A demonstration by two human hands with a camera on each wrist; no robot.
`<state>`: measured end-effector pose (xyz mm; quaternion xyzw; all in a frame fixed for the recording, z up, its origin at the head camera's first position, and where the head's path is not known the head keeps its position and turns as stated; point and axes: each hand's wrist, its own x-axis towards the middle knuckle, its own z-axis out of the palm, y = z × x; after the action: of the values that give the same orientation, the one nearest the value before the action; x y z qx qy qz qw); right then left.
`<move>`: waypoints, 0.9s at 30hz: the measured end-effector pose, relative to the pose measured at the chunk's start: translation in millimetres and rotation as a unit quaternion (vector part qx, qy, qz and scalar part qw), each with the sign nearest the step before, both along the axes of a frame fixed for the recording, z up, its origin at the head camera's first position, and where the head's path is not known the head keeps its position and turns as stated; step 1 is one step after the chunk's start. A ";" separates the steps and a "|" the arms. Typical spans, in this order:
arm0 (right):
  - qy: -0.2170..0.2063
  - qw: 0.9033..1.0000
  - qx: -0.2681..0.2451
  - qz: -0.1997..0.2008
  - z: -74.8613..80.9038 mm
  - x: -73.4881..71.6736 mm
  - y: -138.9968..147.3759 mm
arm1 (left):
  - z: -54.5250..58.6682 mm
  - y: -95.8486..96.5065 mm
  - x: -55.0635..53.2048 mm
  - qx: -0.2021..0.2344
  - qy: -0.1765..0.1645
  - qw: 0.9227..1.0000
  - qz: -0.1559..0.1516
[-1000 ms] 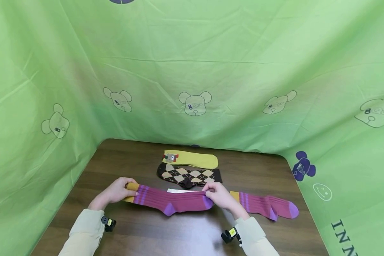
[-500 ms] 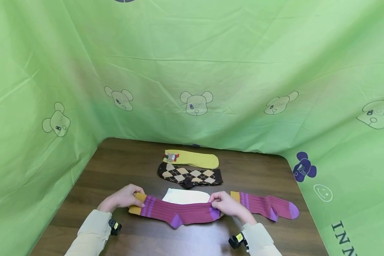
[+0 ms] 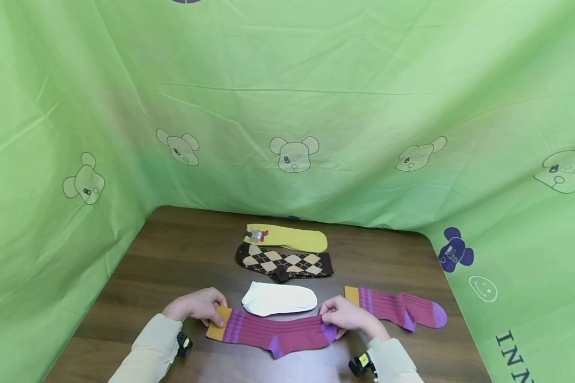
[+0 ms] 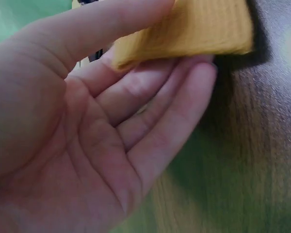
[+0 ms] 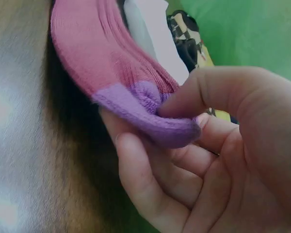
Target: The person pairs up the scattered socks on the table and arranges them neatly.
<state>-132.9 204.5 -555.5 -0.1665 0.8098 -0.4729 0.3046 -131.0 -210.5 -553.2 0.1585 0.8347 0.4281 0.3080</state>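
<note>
A magenta sock (image 3: 254, 330) with a mustard cuff and purple heel and toe is stretched lengthwise between the two hands at the near side of the table. My left hand (image 3: 202, 307) pinches its mustard cuff (image 4: 208, 31), thumb above and fingers beneath. At the other end my right hand (image 3: 347, 315) pinches the purple toe (image 5: 150, 114) between thumb and fingers. Just beyond the held sock lies a white sock (image 3: 279, 299), flat on the table. To the right of the right hand is a matching magenta sock (image 3: 388, 306), lying slightly rumpled.
Behind the white sock lies a black and beige argyle sock (image 3: 287, 264). Farther back is a yellow sock (image 3: 287, 238) with an animal figure on it. The wooden table (image 3: 182, 239) is bordered by a green printed cloth (image 3: 292, 106) at the back and sides.
Both hands have moved toward the near edge and slightly right, carrying the magenta sock. The white sock, mostly covered before, has come into full view.
</note>
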 end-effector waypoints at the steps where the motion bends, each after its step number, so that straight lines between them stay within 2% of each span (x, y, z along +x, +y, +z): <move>1: 0.000 1.000 0.002 0.000 0.1 0.6 0.6 | -0.2 1.1 0.4 -0.004 -0.003 1.000 -0.001; 7: -0.009 1.000 0.002 -0.006 0.2 2.8 3.2 | 0.7 3.7 0.4 -0.004 0.007 1.000 0.006; 11: -0.016 1.000 0.002 -0.008 1.4 4.0 4.1 | 1.5 3.9 -0.5 -0.001 -0.002 1.000 0.016; 18: -0.043 0.999 -0.008 0.015 2.7 3.8 7.2 | 7.2 8.1 1.7 -0.039 -0.023 0.999 0.021; 22: -0.039 0.999 0.002 0.030 0.9 2.7 10.0 | 9.3 10.5 3.1 -0.050 -0.026 0.998 0.021; 27: -0.019 1.000 0.017 0.018 -0.4 0.4 12.2 | 9.5 10.5 1.6 -0.054 -0.004 0.998 0.037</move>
<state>-132.5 216.8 -555.8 -0.1669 0.8085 -0.4568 0.3314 -129.3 -199.9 -543.8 0.1091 0.8607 0.3939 0.3036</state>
